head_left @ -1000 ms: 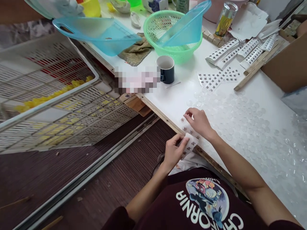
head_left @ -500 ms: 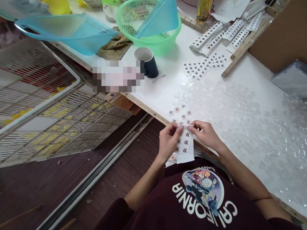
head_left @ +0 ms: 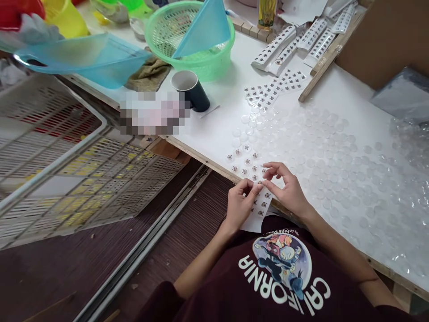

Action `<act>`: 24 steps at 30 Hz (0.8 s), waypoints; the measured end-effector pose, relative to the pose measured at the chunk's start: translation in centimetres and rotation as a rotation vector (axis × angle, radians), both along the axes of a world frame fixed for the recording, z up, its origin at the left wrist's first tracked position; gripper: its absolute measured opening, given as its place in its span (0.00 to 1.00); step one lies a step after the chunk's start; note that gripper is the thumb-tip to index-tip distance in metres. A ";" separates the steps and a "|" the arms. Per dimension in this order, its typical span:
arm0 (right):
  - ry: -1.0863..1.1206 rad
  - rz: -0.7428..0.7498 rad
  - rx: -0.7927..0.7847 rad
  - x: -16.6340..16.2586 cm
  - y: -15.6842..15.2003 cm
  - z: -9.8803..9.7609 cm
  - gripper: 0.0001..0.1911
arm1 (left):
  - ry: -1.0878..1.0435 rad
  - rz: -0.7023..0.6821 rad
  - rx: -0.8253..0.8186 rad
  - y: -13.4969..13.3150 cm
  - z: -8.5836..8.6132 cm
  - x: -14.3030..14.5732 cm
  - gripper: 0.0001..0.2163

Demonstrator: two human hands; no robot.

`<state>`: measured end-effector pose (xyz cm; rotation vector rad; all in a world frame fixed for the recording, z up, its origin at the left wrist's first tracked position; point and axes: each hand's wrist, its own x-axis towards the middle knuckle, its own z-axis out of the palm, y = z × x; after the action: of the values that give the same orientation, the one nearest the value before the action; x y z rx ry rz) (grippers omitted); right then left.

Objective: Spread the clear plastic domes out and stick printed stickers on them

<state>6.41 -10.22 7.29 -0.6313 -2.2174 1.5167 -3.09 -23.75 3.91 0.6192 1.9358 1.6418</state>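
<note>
My left hand is closed, its thumb and forefinger pinching the upper end of a white sticker sheet printed with small animal faces. The sheet hangs over the table's front edge, near my shirt. My right hand is just to the right; its fingers are bent and stand apart from the thumb. The right thumb tip reaches a small face sticker by the left thumb; whether it is loose from the sheet cannot be seen. Beyond my fingers lie several clear discs with face stickers.
Many clear round discs spread over the white table. Further back are more sticker sheets, rolled strips, a wooden strip, a dark mug, a green basket and a blue scoop. White crates stand at left.
My hands have gone from both pinching the sheet's folded upper edge to the left holding it while the right fingers spread from the thumb. The view has shifted slightly.
</note>
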 end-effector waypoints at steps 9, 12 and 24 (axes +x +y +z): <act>0.116 -0.185 -0.101 -1.5 3.3 -1.0 0.15 | 0.021 -0.098 -0.034 0.0 -0.1 0.0 0.15; 0.017 -0.176 -0.075 -3.5 4.8 -2.0 0.17 | -0.001 -0.062 -0.060 -0.8 -0.6 -0.2 0.15; -0.404 0.077 0.504 -6.9 3.2 -4.9 0.20 | -0.012 0.003 -0.072 -2.4 -1.5 -0.8 0.16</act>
<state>-0.47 -7.05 2.41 -0.7371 -2.8097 0.8433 -3.90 -26.14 2.45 0.5767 1.9790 1.5662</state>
